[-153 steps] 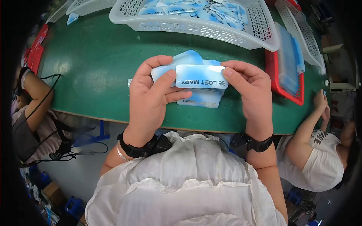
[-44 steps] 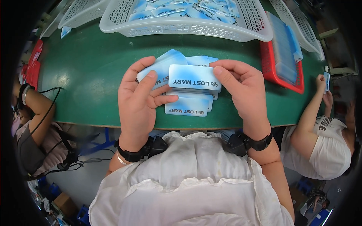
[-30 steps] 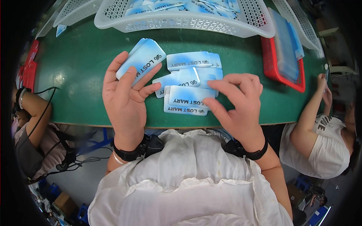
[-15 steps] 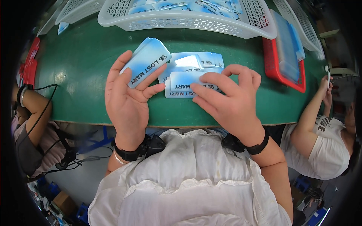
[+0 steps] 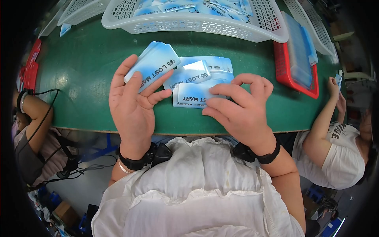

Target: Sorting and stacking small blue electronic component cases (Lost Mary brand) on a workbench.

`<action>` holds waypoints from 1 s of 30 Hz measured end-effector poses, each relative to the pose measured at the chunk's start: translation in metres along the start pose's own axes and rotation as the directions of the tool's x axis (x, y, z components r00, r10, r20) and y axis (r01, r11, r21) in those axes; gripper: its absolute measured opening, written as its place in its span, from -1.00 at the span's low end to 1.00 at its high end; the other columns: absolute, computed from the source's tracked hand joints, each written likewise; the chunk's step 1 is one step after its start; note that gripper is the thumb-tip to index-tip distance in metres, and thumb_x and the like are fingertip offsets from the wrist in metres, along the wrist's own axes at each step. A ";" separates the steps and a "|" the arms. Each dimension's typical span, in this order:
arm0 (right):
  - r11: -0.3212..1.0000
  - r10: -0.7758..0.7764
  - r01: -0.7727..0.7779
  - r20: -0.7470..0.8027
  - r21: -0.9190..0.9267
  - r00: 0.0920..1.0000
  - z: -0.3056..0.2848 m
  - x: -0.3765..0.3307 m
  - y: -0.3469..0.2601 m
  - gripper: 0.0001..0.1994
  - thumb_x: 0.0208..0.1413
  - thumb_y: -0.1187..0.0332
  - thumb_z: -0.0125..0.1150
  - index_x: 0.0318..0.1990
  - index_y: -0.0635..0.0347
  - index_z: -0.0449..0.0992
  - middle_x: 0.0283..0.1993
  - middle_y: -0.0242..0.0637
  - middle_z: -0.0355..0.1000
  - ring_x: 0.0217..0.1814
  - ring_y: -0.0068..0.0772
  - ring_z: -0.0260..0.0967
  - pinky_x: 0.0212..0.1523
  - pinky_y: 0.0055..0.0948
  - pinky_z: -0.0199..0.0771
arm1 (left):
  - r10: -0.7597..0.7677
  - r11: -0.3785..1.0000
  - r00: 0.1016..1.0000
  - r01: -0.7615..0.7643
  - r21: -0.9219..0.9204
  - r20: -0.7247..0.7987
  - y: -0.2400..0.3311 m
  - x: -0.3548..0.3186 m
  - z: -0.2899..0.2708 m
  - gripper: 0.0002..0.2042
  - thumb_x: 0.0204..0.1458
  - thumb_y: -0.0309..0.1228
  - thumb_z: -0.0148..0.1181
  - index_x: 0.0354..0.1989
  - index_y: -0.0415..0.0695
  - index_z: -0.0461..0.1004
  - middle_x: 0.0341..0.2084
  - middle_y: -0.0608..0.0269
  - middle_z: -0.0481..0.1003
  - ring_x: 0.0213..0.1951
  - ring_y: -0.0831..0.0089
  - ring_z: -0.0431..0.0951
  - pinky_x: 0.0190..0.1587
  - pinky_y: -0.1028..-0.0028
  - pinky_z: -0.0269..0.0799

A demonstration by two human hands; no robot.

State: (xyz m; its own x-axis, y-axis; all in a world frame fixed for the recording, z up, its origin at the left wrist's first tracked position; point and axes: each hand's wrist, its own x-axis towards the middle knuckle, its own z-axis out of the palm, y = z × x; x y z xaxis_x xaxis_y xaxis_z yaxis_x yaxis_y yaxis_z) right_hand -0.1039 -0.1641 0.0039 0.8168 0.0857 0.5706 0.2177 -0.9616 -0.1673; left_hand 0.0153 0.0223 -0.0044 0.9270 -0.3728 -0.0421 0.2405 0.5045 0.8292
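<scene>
My left hand (image 5: 135, 106) is closed on a small fanned stack of rounded blue-and-white cards (image 5: 155, 67), held tilted above the table with dark lettering facing up. Thumb and fingers clasp the stack along its lower edge. Right of it, several matching cards (image 5: 189, 76) lie overlapped in a loose pile on the green tabletop. At the pile's near side my right hand (image 5: 242, 106) has curled fingers and thumb on the right end of a blue-and-white card (image 5: 191, 93). Those fingers hide that end. Another card peeks out beneath it.
A white perforated basket (image 5: 197, 28) full of similar cards stands at the far edge of the green table (image 5: 94, 87). To the right sits a red tray (image 5: 282, 67) with a translucent blue-tinted container (image 5: 298, 51). Co-workers sit on both sides; the right one's hand (image 5: 334, 89) holds a card.
The near card under my right hand has slid slightly toward me, exposing more of the cards behind. My left hand keeps its stack, almost unmoved. The right co-worker's hands have shifted.
</scene>
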 end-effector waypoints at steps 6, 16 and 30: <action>0.951 0.265 -0.256 -0.030 0.175 0.964 -0.005 0.015 0.006 -0.85 -0.08 0.26 0.38 -0.37 0.03 0.57 -0.37 -0.60 0.52 -0.22 -0.40 0.28 -0.05 -0.28 0.04 | -0.086 0.989 0.995 0.080 0.124 0.048 -0.001 -0.006 0.011 -0.64 0.17 -0.56 0.06 0.13 -0.37 0.22 -0.11 -0.14 0.46 -0.20 0.08 0.63 -0.38 0.42 0.69; 0.434 0.542 -0.611 0.350 0.662 0.764 -0.003 0.028 0.010 -0.77 0.10 0.48 0.27 -0.08 0.34 0.54 -0.29 -0.32 0.54 -0.28 -0.68 0.40 -0.17 -0.64 0.37 | -0.173 0.982 0.979 0.163 0.100 0.109 -0.003 -0.005 0.012 -0.65 0.18 -0.51 0.07 0.11 -0.35 0.27 -0.16 -0.05 0.49 -0.24 0.26 0.63 -0.37 0.43 0.69; 0.309 0.607 -0.631 0.363 0.712 0.707 -0.004 0.027 0.012 -0.80 0.08 0.48 0.31 -0.14 0.35 0.57 -0.24 -0.35 0.54 -0.24 -0.67 0.43 -0.23 -0.66 0.39 | -0.163 0.986 0.981 0.158 0.062 0.102 -0.002 -0.004 0.010 -0.64 0.18 -0.52 0.03 0.14 -0.35 0.24 -0.18 -0.05 0.50 -0.25 0.26 0.63 -0.36 0.39 0.68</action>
State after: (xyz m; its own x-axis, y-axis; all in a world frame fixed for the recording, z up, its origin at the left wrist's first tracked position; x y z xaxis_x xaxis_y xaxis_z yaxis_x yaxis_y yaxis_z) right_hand -0.0817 -0.1741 0.0211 0.9036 -0.4282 0.0099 -0.0675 -0.1651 -0.9840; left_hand 0.0084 0.0149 -0.0004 0.8408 -0.5280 -0.1197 0.3652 0.3898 0.8454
